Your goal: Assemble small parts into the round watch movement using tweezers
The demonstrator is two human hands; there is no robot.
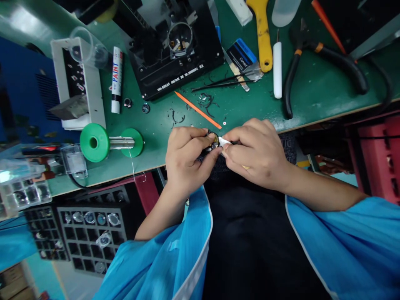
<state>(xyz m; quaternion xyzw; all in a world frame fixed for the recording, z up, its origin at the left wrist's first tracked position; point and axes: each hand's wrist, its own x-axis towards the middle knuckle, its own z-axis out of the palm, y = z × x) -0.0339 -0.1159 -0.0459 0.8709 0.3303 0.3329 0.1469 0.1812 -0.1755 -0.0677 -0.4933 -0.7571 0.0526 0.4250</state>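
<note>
My left hand (189, 154) is closed around a small round watch part (215, 144), dark at the rim with gold and metal showing inside. Its fingers hide most of the part. My right hand (259, 152) pinches a white pointed piece (224, 142), its tip touching or very near the watch part's edge. A tan strip shows below those fingers; I cannot tell whether it belongs to the white piece. Both hands meet at the front edge of the green bench (162, 121). Just beyond them lies an orange pointed stick (198, 110).
Black scraps (178, 117) and tweezers (218, 83) lie past the stick. Behind stands a black device (175, 71). Pliers (293, 79), a white-handled tool (277, 71) and a yellow handle (264, 41) lie right. Leftward are a solder spool (95, 142), paint marker (116, 79) and watch trays (90, 233).
</note>
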